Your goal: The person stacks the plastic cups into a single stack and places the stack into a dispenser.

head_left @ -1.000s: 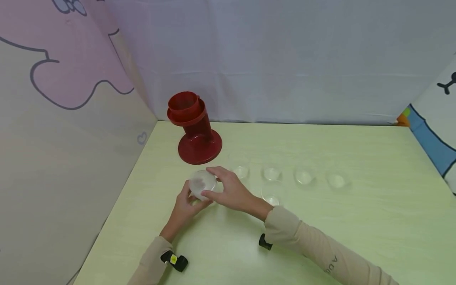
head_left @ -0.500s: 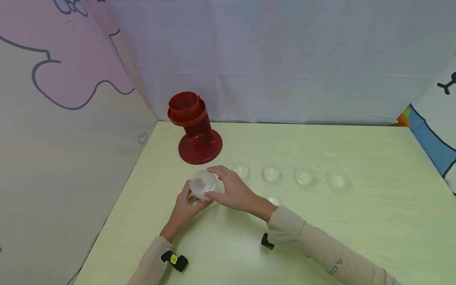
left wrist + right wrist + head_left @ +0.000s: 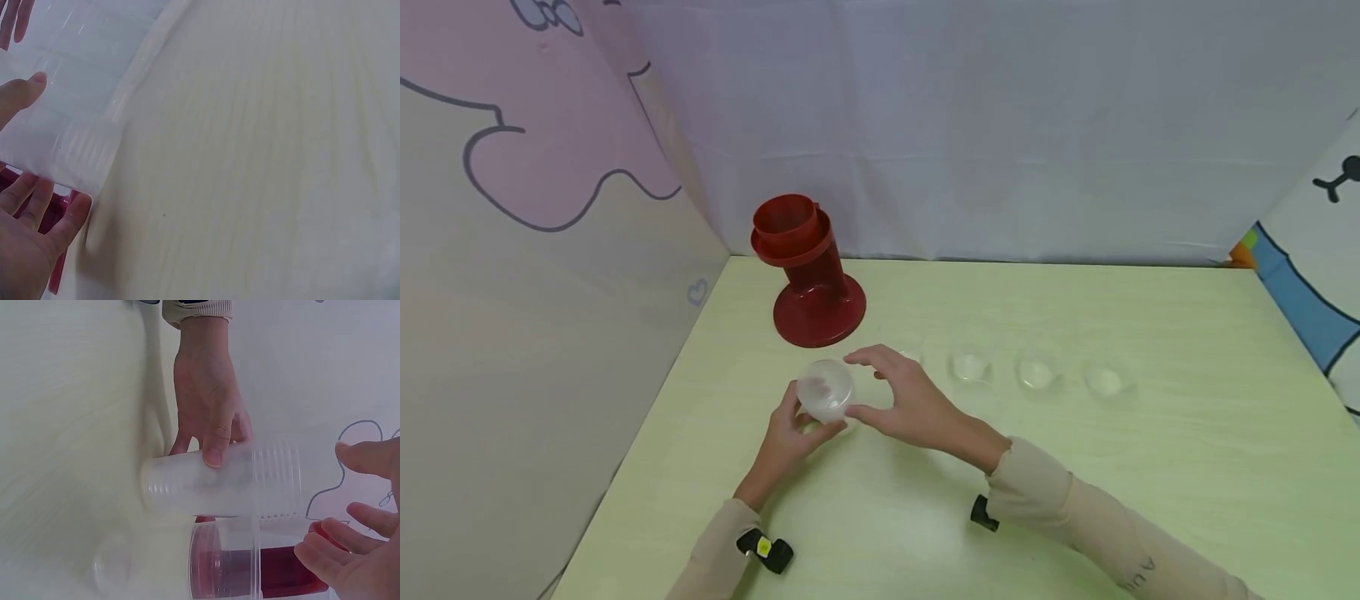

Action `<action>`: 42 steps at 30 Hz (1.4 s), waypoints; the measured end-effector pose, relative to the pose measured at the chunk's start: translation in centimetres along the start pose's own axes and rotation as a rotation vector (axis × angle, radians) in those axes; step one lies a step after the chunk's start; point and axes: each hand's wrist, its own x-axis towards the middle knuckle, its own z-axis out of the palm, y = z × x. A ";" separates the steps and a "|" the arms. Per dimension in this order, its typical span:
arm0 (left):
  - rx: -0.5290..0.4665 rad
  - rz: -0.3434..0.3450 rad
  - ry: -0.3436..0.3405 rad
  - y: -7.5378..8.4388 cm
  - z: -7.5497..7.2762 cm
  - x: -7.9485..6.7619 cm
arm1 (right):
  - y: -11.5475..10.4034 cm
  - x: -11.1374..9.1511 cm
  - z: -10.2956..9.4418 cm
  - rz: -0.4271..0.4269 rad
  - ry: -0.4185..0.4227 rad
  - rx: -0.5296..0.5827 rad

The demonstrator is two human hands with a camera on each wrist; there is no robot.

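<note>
My left hand (image 3: 790,437) grips a stack of nested clear plastic cups (image 3: 826,392) above the table. In the right wrist view the stack (image 3: 222,481) shows its ribbed rims, and the left thumb presses along its side. My right hand (image 3: 910,400) is beside the stack's top, thumb and fingers spread apart in a wide curve. Its fingertips are close to the rim in the head view; in the right wrist view, space shows between its fingers and the cups. Ribbed rims fill much of the upper left in the left wrist view.
A red stand (image 3: 812,283) with a cup-shaped top and round base stands at the back left. Several clear cups (image 3: 1037,371) stand in a row right of the hands, one partly hidden behind the right hand. A white backdrop (image 3: 1000,150) closes the table's far edge.
My right hand has moved right, its fingers drawing off the stack's rim. The clear cup seen beside the right forearm earlier no longer shows there. The left hand has barely moved.
</note>
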 end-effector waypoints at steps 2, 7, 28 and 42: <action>0.001 -0.016 -0.008 0.3 0.0 0.0 | -0.1 -0.3 -0.3 -0.010 0.007 0.003; 0.020 -0.016 -0.018 2.5 -0.1 -0.4 | -0.5 -0.9 -1.1 -0.007 0.014 0.002; 0.035 -0.052 -0.015 3.6 0.0 -0.6 | 0.6 -3.8 -3.3 -0.023 0.073 -0.014; 0.019 -0.045 -0.007 3.2 0.1 -0.6 | 1.2 -5.4 -4.5 -0.004 0.100 -0.067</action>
